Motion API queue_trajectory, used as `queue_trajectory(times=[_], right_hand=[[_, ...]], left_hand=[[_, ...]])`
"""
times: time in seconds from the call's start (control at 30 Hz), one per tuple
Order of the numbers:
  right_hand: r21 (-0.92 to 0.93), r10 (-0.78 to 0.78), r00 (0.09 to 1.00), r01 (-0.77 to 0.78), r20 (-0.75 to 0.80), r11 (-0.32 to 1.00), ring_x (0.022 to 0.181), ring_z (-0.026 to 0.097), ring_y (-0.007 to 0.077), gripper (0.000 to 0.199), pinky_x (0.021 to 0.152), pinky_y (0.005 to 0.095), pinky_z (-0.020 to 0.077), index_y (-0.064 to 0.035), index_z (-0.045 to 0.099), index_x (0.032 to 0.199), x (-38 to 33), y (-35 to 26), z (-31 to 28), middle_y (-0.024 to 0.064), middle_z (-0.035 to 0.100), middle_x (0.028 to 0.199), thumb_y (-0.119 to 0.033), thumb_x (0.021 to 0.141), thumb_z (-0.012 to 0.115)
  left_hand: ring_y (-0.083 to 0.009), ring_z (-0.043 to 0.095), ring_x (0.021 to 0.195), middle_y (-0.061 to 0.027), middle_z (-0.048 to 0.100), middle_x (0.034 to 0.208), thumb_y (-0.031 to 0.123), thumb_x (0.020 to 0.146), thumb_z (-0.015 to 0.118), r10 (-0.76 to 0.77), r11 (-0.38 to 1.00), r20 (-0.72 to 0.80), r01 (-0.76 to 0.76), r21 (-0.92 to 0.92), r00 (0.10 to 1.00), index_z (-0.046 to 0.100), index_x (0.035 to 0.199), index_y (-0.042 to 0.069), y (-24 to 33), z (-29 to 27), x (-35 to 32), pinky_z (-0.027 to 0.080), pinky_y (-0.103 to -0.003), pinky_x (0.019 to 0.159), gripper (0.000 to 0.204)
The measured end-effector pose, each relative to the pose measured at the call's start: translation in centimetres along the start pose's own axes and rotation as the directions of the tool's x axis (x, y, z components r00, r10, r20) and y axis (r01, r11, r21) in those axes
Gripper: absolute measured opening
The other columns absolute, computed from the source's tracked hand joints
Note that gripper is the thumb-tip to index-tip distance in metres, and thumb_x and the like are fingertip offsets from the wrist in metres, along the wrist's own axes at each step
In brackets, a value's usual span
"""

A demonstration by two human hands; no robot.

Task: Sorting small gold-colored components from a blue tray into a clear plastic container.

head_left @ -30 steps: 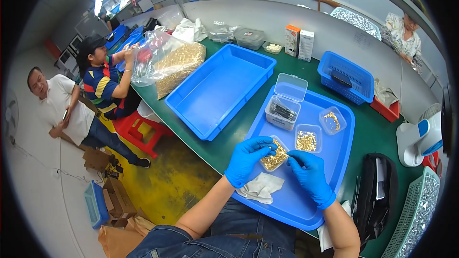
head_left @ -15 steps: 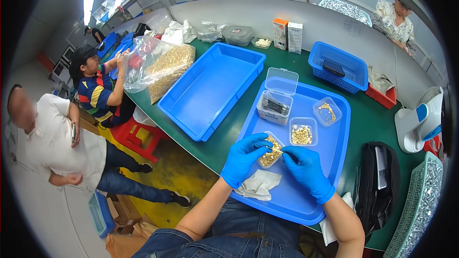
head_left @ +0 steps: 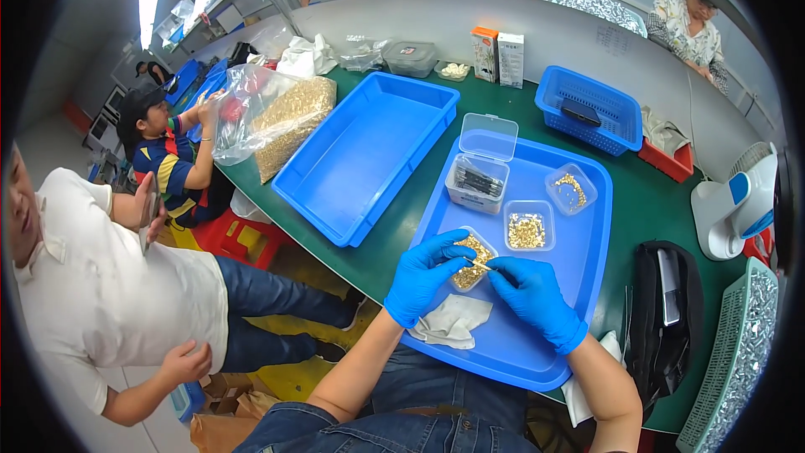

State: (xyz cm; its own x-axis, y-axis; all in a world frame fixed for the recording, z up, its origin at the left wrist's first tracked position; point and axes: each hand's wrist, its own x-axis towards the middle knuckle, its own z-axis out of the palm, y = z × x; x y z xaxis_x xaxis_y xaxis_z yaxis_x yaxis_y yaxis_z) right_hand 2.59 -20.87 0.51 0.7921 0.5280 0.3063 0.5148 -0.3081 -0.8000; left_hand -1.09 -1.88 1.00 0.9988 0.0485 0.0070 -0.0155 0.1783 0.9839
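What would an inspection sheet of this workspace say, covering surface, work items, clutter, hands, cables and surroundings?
Surface: green table carrying a blue tray.
Work items: in the tray, three clear containers with gold-coloured parts, an open-lidded clear box and a white cloth.
Clutter: black bag right of the tray; blue bin and clear plastic bag to its left.
Hands: left hand and right hand, blue-gloved, pinch a slim gold-coloured piece over the nearest container.
Cables: thin pale line, possibly a cord, on the partition.
Surroundings: person in white shirt standing at left; others further off.
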Motion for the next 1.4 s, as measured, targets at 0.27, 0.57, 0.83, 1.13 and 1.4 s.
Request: queue_trajectory(times=[0.27, 0.57, 0.83, 1.13, 1.4], right_hand=[[-0.332, -0.152, 0.987, 0.163, 0.059, 0.929, 0.067, 0.063, 0.0294, 0.018, 0.058, 0.0342, 0.0498, -0.0049, 0.062, 0.098, 0.0, -0.2, -0.4, 0.0145, 0.064, 0.08, -0.011, 0.081, 0.062], [-0.143, -0.124, 0.992, 0.119, -0.024, 0.983, 0.067, 0.063, 0.0304, 0.017, 0.058, 0.0357, 0.0499, -0.0063, 0.062, 0.098, 0.0, 0.3, 0.4, 0.0142, 0.064, 0.082, -0.015, 0.084, 0.058], [-0.129, -0.092, 0.996, 0.092, 0.004, 0.987, 0.068, 0.063, 0.0306, 0.016, 0.058, 0.0355, 0.0499, -0.006, 0.062, 0.097, -0.1, 0.3, 0.3, 0.0151, 0.064, 0.082, -0.016, 0.084, 0.058], [-0.096, 0.002, 0.995, -0.012, -0.101, 0.995, 0.068, 0.064, 0.0283, 0.016, 0.059, 0.0329, 0.0502, -0.0038, 0.063, 0.096, 0.4, 0.4, 0.0, 0.0165, 0.064, 0.082, -0.011, 0.082, 0.061], [-0.136, -0.036, 0.996, 0.025, -0.076, 0.99, 0.067, 0.064, 0.0291, 0.017, 0.059, 0.0329, 0.0502, -0.0043, 0.063, 0.096, 0.1, 0.5, 0.0, 0.016, 0.064, 0.082, -0.012, 0.082, 0.061]], left_hand=[[-0.0151, 0.062, 0.092, -0.0115, 0.065, 0.099, -0.006, 0.08, 0.059, -0.048, 0.997, -0.009, 0.048, 0.059, 0.999, 0.053, 0.119, -0.003, -0.7, -0.4, 0.2, 0.049, -0.026, 0.084, 0.039], [-0.0119, 0.058, 0.088, -0.0063, 0.063, 0.094, -0.004, 0.079, 0.062, -0.03, 0.997, 0.011, 0.029, 0.077, 0.999, 0.058, 0.112, 0.0, -0.6, -0.2, 0.0, 0.046, -0.024, 0.081, 0.033], [-0.0098, 0.053, 0.081, -0.001, 0.059, 0.088, 0.001, 0.077, 0.066, 0.042, 0.97, -0.009, -0.039, 0.241, 0.999, 0.064, 0.093, 0.003, -0.8, -0.6, 0.0, 0.042, -0.023, 0.074, 0.016], [-0.0248, 0.057, 0.077, -0.007, 0.061, 0.087, 0.015, 0.072, 0.069, 0.293, 0.178, 0.268, -0.328, 0.928, 0.918, 0.067, 0.088, 0.009, -0.9, 0.2, 0.7, 0.038, -0.034, 0.077, 0.017], [-0.0215, 0.056, 0.071, -0.0068, 0.059, 0.085, 0.011, 0.073, 0.068, 0.303, 0.275, 0.282, -0.367, 0.889, 0.91, 0.066, 0.088, 0.007, -2.4, -0.8, 1.2, 0.041, -0.031, 0.068, 0.016]])
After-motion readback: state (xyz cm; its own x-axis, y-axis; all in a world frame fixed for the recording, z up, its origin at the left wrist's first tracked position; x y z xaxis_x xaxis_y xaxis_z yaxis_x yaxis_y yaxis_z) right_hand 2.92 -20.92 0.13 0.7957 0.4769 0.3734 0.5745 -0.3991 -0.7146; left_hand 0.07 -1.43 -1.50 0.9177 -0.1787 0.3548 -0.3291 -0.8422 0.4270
